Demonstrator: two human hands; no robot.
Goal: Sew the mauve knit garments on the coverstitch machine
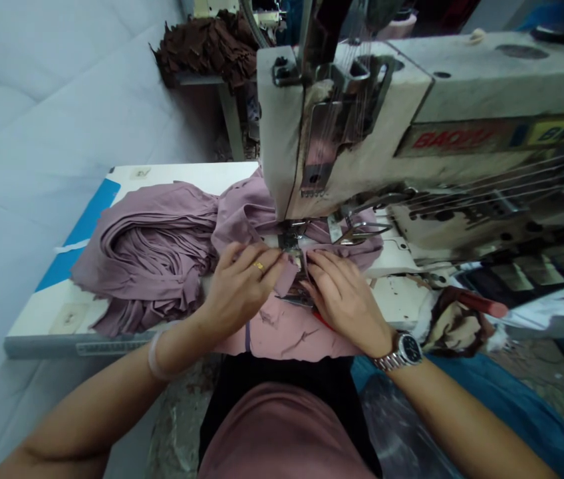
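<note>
Chest of the person, in a dusky pink top [282, 432] over black, fills the foreground; both forearms reach toward a sewing machine [412, 113]. Left hand [242, 289], with a gold ring [259, 267] and a pale bangle [157, 352], lies open on the mauve cloth [249, 213], fingers spread. Right hand [346, 299], with a wristwatch [402, 351], curves over the same cloth; its fingertips [312, 266] reach a fold just beside the presser foot [289, 236], though whether they pinch it cannot be told. The cloth runs under the foot from a loose heap [142, 253] on the white table [187, 176], which has a blue stripe [85, 233] along its left side. A paler pink piece [282, 332] with dark marks lies below the hands. Brown cloth scraps [207, 50] sit on a shelf behind. Step, as judged from the hands: setting the cloth at the foot. The next move calls for keeping the fold flat and aligned.
</note>
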